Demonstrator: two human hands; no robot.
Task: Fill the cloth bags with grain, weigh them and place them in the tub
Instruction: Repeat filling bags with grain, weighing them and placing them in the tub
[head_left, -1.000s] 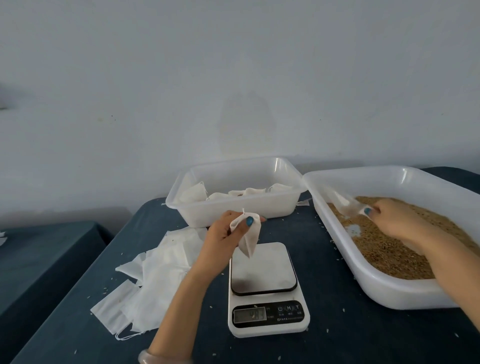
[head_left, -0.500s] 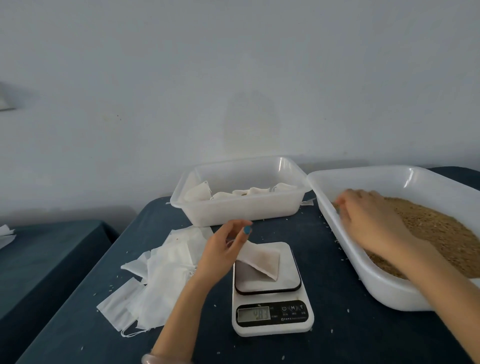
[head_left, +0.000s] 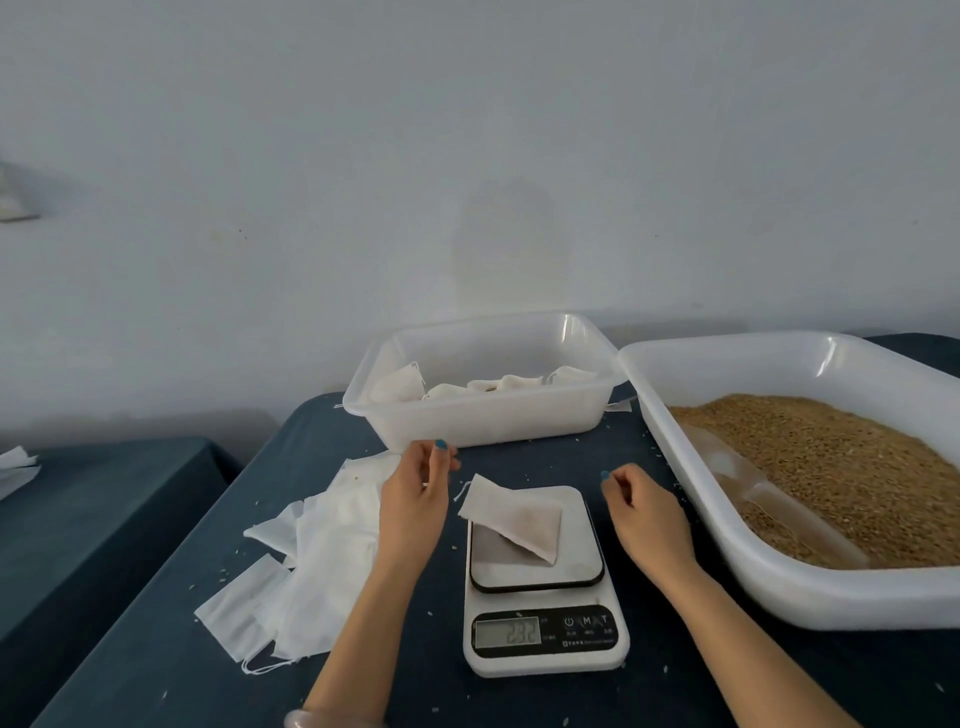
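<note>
Cloth bag (head_left: 511, 517), filled, lay flat and slantwise on the platform of the scale (head_left: 545, 649), its open neck end overhanging the platform's far left edge. Nothing else touched it.

Change noted: a second before, the left hand (head_left: 415, 499) held this bag in the air over the platform while the right hand (head_left: 644, 512) held the scoop (head_left: 769, 509) in the grain tray (head_left: 779, 592). Half a second before, the bag was down but the left fingers were still at it. Now both hands were off. The left hand hung just left of the bag, fingers loosely bent, holding nothing. The right hand had left the tray and hung just right of the scale, between it and the tray wall, fingers loosely curled, also holding nothing. The scoop lay alone on the grain (head_left: 831, 457) along the near left wall.

Display (head_left: 506, 633) lit, digits too blurred to read with confidence.

Meaning for the task, as a judgement: with no hand loading the bag, the reading could settle, so this was the weighing step proper. If the weight suits, the bag is due for the tub (head_left: 493, 421) behind the scale, where filled bags (head_left: 498, 384) already sat. If short, more grain from the tray.

Empty bags (head_left: 322, 545) were piled on the counter (head_left: 415, 691) left of the scale, so several fills remain. Stray grains lay scattered on the counter.
</note>
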